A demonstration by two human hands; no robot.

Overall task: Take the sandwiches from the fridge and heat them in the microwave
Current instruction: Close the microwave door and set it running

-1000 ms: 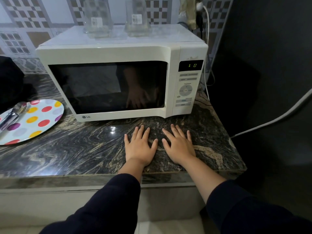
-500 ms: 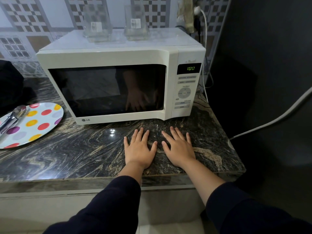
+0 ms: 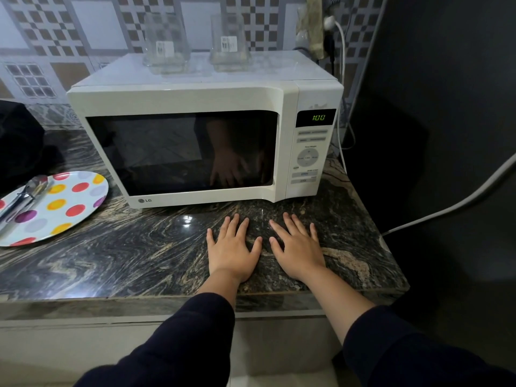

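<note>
A white microwave (image 3: pixel 178 99) stands on the dark marble counter (image 3: pixel 111 255) with its door closed. Its green display (image 3: pixel 318 117) reads 1:00. The dark door glass hides whatever is inside and only reflects my hands. My left hand (image 3: pixel 233 248) lies flat on the counter just in front of the microwave, fingers spread. My right hand (image 3: pixel 297 245) lies flat beside it, also spread. Neither hand holds anything. No sandwiches are in view.
A polka-dot plate (image 3: pixel 64 216) with metal tongs (image 3: pixel 21 198) on it sits at the left. Two clear glass containers (image 3: pixel 166 44) stand on top of the microwave. A white cable (image 3: pixel 460 202) crosses the dark surface at the right. The counter's edge runs just below my wrists.
The display went from 10 to 1:00. The camera tilted down slightly, so the microwave sits lower in the frame. Both hands stayed flat on the counter.
</note>
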